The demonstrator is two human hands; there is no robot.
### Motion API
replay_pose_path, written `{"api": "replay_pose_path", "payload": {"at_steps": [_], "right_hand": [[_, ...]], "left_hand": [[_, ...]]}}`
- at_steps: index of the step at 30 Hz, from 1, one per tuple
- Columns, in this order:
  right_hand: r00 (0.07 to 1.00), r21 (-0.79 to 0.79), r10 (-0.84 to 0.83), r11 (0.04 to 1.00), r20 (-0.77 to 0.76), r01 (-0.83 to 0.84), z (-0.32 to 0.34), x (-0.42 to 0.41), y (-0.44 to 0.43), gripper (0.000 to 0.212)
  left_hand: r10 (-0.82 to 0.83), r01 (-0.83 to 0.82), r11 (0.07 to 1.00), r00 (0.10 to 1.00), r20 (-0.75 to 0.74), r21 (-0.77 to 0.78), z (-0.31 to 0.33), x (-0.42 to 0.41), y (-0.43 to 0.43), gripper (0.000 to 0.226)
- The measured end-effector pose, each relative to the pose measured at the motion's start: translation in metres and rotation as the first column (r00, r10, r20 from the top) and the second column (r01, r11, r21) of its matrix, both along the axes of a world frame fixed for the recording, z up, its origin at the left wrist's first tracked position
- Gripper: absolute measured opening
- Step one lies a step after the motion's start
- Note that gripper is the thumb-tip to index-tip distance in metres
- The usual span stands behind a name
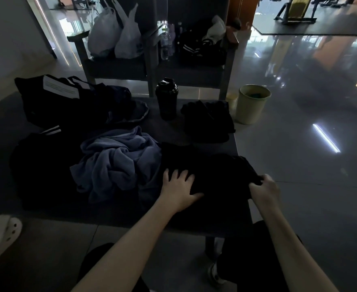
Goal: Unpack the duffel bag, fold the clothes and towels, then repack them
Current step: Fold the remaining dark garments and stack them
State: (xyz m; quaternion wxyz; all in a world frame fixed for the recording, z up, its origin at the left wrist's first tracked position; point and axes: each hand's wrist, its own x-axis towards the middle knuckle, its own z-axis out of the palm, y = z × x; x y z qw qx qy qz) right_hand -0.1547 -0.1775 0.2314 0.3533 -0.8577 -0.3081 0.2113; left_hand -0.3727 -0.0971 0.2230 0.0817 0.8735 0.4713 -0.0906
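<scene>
While the black garment (215,178) is pinned flat under the spread, straight fingers of the left hand (178,190), its right edge is pinched in the curled fingers of the right hand (264,187). This arrangement is judged to serve a fold: one side is anchored so the cloth cannot slide on the bench (173,133), and the other is held at the edge, ready to be drawn across or pulled taut. Just beside the left hand a blue towel (118,163) is left crumpled, apparently awaiting its turn. Farther back on the right a dark folded pile (209,121) is set apart, probably so that finished pieces are kept clear of the unfolded ones. The duffel bag (68,102) is seen slumped at the far left of the bench, with more dark clothing (40,165) lying in front of it; whether anything remains inside cannot be told. A black shaker bottle (166,98) stands upright between bag and pile. Beyond the bench corner a pale bin (253,103) is placed on the floor. Folding is judged partly done, and repacking not yet started.
</scene>
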Motion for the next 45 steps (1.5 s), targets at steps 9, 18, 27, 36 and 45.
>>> {"api": "replay_pose_path", "payload": {"at_steps": [9,18,27,36,45], "right_hand": [[0.957,-0.095,0.289,0.953,-0.002,-0.288,0.004,-0.067,-0.016,0.053],[0.952,0.006,0.301,0.953,0.049,-0.302,-0.008,-0.077,-0.012,0.009],[0.941,0.064,0.282,0.953,0.187,-0.298,-0.009,-0.036,0.028,0.015],[0.966,0.196,0.254,0.951,-0.046,-0.240,-0.013,-0.053,0.025,0.055],[0.985,0.255,0.170,0.953,-0.009,-0.163,-0.013,-0.081,-0.017,0.074]], "left_hand": [[0.135,-0.150,0.984,0.981,0.141,0.096,-0.006,-0.008,0.017,0.062],[0.049,-0.050,0.997,0.999,0.025,0.062,0.026,-0.034,0.072,0.065],[-0.066,0.081,0.992,0.986,-0.151,0.092,0.029,-0.038,0.062,0.059],[0.275,-0.276,0.961,0.961,-0.040,-0.030,0.024,-0.023,0.008,0.029],[0.353,-0.350,0.901,0.935,-0.036,-0.256,0.030,-0.039,-0.008,0.051]]}}
